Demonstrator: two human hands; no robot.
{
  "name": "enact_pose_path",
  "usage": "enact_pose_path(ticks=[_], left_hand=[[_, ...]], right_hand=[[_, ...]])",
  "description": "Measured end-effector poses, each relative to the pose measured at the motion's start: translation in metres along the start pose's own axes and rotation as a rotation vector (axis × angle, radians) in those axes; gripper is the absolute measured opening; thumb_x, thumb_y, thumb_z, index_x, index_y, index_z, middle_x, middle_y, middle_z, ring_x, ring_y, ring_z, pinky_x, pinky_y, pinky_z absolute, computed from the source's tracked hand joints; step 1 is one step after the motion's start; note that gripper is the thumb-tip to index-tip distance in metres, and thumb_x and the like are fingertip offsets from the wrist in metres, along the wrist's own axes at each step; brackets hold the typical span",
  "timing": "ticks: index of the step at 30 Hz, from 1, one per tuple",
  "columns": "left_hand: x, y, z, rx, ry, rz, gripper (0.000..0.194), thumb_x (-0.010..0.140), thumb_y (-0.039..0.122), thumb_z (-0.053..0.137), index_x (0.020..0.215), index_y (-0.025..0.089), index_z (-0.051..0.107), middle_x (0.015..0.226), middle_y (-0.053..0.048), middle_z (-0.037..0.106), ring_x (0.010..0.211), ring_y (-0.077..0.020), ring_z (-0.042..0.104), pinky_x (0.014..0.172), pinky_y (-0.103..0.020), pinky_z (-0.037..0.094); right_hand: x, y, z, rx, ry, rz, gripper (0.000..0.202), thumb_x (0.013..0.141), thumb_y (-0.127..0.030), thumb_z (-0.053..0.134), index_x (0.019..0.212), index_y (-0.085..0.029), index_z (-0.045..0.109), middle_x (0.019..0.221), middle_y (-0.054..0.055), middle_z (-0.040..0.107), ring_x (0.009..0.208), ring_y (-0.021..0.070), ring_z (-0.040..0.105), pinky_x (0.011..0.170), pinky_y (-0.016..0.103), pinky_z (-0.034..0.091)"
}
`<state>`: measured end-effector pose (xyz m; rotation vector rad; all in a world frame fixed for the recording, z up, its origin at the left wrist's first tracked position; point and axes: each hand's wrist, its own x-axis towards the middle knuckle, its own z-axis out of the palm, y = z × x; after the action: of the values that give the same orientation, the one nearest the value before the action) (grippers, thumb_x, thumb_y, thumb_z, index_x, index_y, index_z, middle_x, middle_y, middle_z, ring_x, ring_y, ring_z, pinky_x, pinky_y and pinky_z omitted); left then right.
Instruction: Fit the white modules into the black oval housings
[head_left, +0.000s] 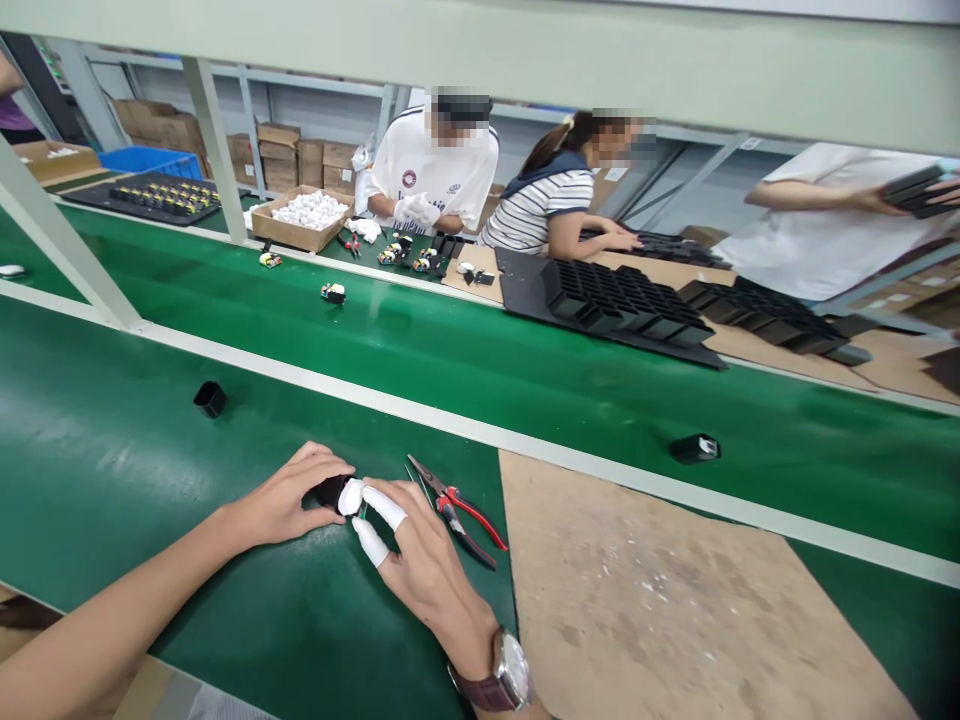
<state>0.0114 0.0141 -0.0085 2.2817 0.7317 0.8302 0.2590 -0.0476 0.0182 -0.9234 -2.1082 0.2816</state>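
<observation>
Low on the green bench, my left hand point(300, 497) grips a small black housing point(328, 490) lying on its side. A white, soft-looking piece point(350, 497) shows at the housing's open end. My right hand point(401, 540), with white covers on thumb and index finger, pinches at this white piece, and a bit of green shows between the fingertips. Pliers with red and black handles point(452, 505) lie just right of my right hand. Another black housing point(210, 399) stands on the bench to the upper left.
A brown board point(637, 590) covers the bench at right. Beyond a pale rail point(420, 410) runs a green belt point(450, 350) carrying a black housing point(696, 448) and a small circuit assembly point(333, 293). Several people work across it, near black trays point(622, 300) and a carton point(300, 235).
</observation>
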Motion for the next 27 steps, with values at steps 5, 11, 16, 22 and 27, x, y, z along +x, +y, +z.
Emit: enact_pose_path(ticks=[5,11,16,22,27], left_hand=[[0.0021,0.0021,0.0001,0.005,-0.004,-0.011,0.057,0.095,0.027,0.078,0.146,0.024,0.053,0.128,-0.013,0.067,0.125,-0.0294,0.056,0.105,-0.049,0.054],[0.0024,0.0023,0.0004,0.011,-0.012,-0.004,0.057,0.094,0.028,0.079,0.145,0.024,0.054,0.127,-0.014,0.068,0.124,-0.0302,0.057,0.104,-0.050,0.055],[0.0013,0.0003,0.0026,0.018,-0.002,0.034,0.058,0.095,0.030,0.079,0.147,0.024,0.053,0.128,-0.015,0.068,0.123,-0.0305,0.059,0.104,-0.051,0.055],[0.0002,0.0003,0.0031,0.024,-0.006,0.058,0.062,0.095,0.032,0.078,0.150,0.023,0.050,0.129,-0.016,0.068,0.124,-0.0317,0.058,0.104,-0.052,0.055],[0.0006,0.0030,0.0036,0.031,0.000,0.070,0.063,0.096,0.033,0.077,0.152,0.023,0.050,0.127,-0.016,0.069,0.122,-0.0317,0.060,0.104,-0.052,0.056]], right_hand=[[0.0015,0.0005,0.0002,-0.019,0.022,-0.024,0.048,0.098,-0.004,0.063,0.141,-0.019,0.052,0.136,0.016,0.065,0.116,0.0294,0.063,0.091,0.049,0.061],[0.0032,-0.0004,-0.0002,-0.027,0.024,-0.038,0.037,0.099,-0.006,0.062,0.133,-0.018,0.055,0.134,0.016,0.067,0.112,0.0285,0.064,0.086,0.048,0.062],[0.0024,0.0006,0.0003,-0.060,-0.001,-0.054,0.020,0.099,-0.005,0.061,0.114,-0.018,0.059,0.134,0.017,0.065,0.111,0.0292,0.063,0.084,0.048,0.062],[-0.0017,0.0017,0.0026,-0.078,-0.053,-0.046,0.021,0.098,-0.002,0.056,0.111,-0.018,0.062,0.136,0.017,0.063,0.111,0.0287,0.062,0.085,0.047,0.062],[-0.0040,0.0021,0.0049,-0.090,-0.092,-0.025,0.026,0.097,0.000,0.053,0.110,-0.019,0.064,0.138,0.016,0.062,0.112,0.0284,0.062,0.085,0.047,0.063]])
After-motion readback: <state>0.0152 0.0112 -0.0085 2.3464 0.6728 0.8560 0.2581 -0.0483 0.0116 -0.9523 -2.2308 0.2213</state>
